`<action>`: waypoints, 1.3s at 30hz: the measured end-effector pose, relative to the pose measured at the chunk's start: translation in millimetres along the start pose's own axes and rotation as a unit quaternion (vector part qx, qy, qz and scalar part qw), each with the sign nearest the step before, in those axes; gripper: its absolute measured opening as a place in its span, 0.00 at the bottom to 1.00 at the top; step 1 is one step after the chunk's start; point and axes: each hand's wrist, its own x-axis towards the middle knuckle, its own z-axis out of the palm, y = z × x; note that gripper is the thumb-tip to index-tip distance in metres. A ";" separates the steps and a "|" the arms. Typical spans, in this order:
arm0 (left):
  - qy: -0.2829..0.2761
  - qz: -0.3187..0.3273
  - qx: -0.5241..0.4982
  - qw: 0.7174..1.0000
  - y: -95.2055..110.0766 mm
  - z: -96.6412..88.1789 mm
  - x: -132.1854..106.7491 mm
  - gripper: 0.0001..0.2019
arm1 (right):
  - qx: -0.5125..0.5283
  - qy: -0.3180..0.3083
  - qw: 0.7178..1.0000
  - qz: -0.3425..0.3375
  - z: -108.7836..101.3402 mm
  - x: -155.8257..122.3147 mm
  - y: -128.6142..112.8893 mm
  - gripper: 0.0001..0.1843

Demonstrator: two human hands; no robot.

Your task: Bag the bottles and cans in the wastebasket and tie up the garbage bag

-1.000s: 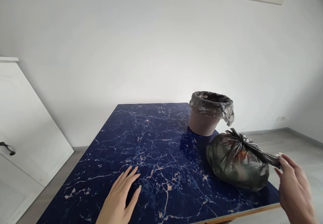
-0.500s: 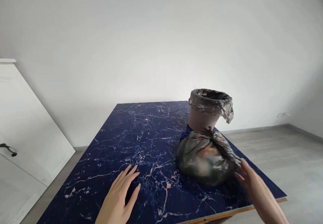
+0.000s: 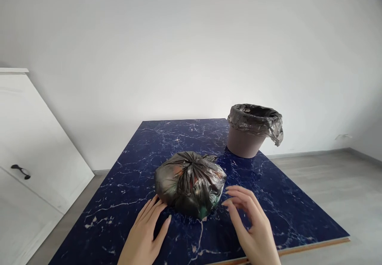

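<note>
Black bag (image 3: 191,187): on counter (image 3: 119,217)
Left hand (image 3: 143,229): fingers flat, thumb spread, tips at bag
Right hand (image 3: 253,225): fingers loosely curled, beside bag

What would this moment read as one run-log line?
left hand: flat on table, by bag | right hand: open, beside bag | bag: gathered top, on table | bin: upright, lined

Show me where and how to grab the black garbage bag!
Probably the gathered neck on top of the garbage bag, pinched from above. The bag bunches tightly there, and a short tail points toward the lined bin. Below, the bag is wide and lumpy, likely harder to grip.
</note>
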 end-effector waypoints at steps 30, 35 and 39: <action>0.257 0.063 -0.066 0.962 62.0 -76.3 73.3 0.09 | 0.041 -0.016 0.999 0.010 55.4 39.5 -58.4 0.11; 0.019 0.084 -0.045 0.995 65.4 -92.4 157.8 0.19 | -0.035 -0.003 0.999 0.022 58.0 63.7 -57.0 0.12; -0.116 0.120 -0.023 0.986 61.6 -86.2 190.7 0.17 | -0.097 -0.071 0.991 0.057 61.9 69.9 -56.1 0.16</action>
